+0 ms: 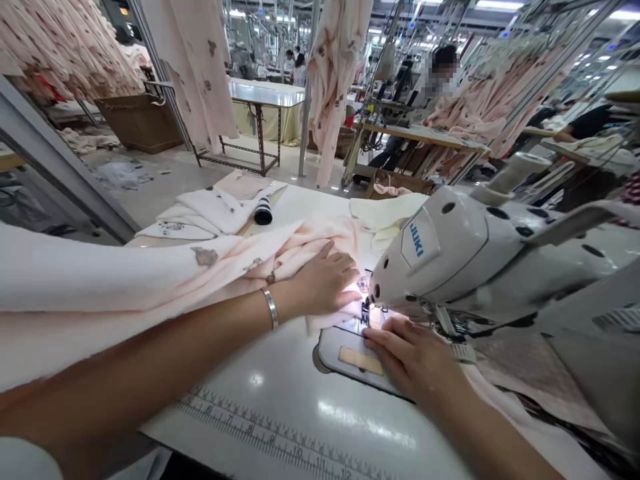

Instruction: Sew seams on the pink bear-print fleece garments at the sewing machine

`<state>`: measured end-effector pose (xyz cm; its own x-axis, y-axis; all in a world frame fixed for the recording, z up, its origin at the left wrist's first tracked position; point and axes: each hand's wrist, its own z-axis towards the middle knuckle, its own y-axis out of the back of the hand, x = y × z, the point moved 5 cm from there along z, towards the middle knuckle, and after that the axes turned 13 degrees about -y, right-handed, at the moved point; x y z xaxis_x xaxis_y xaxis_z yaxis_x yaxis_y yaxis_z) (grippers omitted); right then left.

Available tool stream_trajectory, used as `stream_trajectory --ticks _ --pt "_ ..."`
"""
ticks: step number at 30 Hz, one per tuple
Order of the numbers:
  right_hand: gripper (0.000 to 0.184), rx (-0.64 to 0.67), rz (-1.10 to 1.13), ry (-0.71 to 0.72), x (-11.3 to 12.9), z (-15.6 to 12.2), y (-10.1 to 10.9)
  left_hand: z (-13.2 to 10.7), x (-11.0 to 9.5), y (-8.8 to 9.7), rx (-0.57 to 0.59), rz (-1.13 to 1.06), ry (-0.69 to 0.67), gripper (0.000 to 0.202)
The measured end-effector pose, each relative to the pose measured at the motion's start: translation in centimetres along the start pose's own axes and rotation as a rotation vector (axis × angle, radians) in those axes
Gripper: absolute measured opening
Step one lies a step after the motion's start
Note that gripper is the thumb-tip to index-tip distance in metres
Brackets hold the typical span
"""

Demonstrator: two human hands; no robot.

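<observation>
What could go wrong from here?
1. Finger injury: the right hand has fingertips very close to the presser foot; a slip could put one under it.
2. Caught fold: the cloth is bunched around the left hand, near the foot, so a stray fold might get drawn in.
3. Snag: the bracelet on the left wrist is close to the cloth and might catch it.

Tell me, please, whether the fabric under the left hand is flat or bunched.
Bunched: the pale pink fabric rises in folds and creases beside the left hand.
</observation>
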<state>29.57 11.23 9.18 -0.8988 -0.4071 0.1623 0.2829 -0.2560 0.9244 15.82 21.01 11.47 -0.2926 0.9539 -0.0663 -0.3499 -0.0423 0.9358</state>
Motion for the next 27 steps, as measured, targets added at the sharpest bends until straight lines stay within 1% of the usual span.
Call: stream_trajectory --ticks 3,6,7,8,9,10,11,13,14,15,16,17,18,19,20,21,23,24,25,27 --pt "0.020 -0.005 0.036 0.016 2.0 -0.1 1.2 -0.5 0.5 0.2 0.022 0.053 0.089 0.039" --pt "0.025 -0.038 0.062 0.046 4.5 -1.3 3.0 -1.7 1.2 0.3 0.092 0.069 0.186 0.053" --pt "0.027 -0.041 0.069 0.060 5.4 -1.9 3.5 -2.4 1.0 0.4 0.107 0.074 0.223 0.054" --pt "0.029 -0.046 0.072 0.073 6.2 -2.5 3.9 -3.3 0.4 0.5 0.114 0.083 0.259 0.055" --pt "0.031 -0.050 0.072 0.082 7.0 -3.1 4.3 -4.4 -0.7 0.6 0.115 0.095 0.289 0.056" --pt "0.032 -0.055 0.071 0.087 7.8 -3.7 4.5 -5.6 -2.4 0.6 0.119 0.108 0.311 0.057" --pt "0.032 -0.065 0.072 0.093 8.5 -4.3 4.6 -6.7 -4.5 0.7 0.125 0.118 0.315 0.060" --pt "0.034 -0.086 0.085 0.106 9.6 -5.2 4.5 -8.7 -9.3 0.8 0.149 0.125 0.273 0.065" --pt "0.034 -0.091 0.096 0.111 10.1 -5.6 4.3 -9.2 -11.6 1.2 0.143 0.123 0.187 0.065" --pt "0.035 -0.088 0.107 0.113 10.4 -5.9 4.0 -9.4 -13.5 1.6 0.157 0.084 0.071 0.051" --pt "0.035 -0.086 0.113 0.107 10.6 -6.2 3.7 -9.5 -14.5 2.2 0.168 0.032 -0.001 0.036" --pt "0.034 -0.082 0.115 0.097 10.7 -6.6 3.4 -9.4 -14.5 3.1 0.171 -0.023 -0.038 0.027" --pt "0.032 -0.079 0.116 0.085 10.7 -6.9 3.2 -9.3 -13.5 4.0 0.172 -0.032 -0.013 0.022" --pt "0.029 -0.076 0.118 0.082 10.6 -7.4 3.0 -9.2 -11.7 5.2 0.154 0.027 0.059 0.021" --pt "0.027 -0.074 0.125 0.088 10.6 -7.9 3.0 -9.4 -9.4 6.4 0.129 0.120 0.208 0.026" --pt "0.026 -0.073 0.136 0.101 10.5 -8.3 2.9 -9.7 -7.4 7.3 0.148 0.177 0.299 0.030" --pt "0.025 -0.059 0.180 0.124 10.3 -9.1 3.0 -10.1 -4.8 8.7 0.199 0.172 0.301 0.017" --pt "0.024 -0.043 0.210 0.132 10.2 -9.3 3.1 -10.1 -4.0 9.4 0.212 0.160 0.276 0.017" --pt "0.022 -0.018 0.241 0.135 10.0 -9.4 3.0 -9.8 -3.6 10.2 0.202 0.162 0.256 0.021" --pt "0.019 0.040 0.300 0.122 9.8 -9.1 3.0 -8.4 -3.0 12.0 0.121 0.236 0.248 0.029"
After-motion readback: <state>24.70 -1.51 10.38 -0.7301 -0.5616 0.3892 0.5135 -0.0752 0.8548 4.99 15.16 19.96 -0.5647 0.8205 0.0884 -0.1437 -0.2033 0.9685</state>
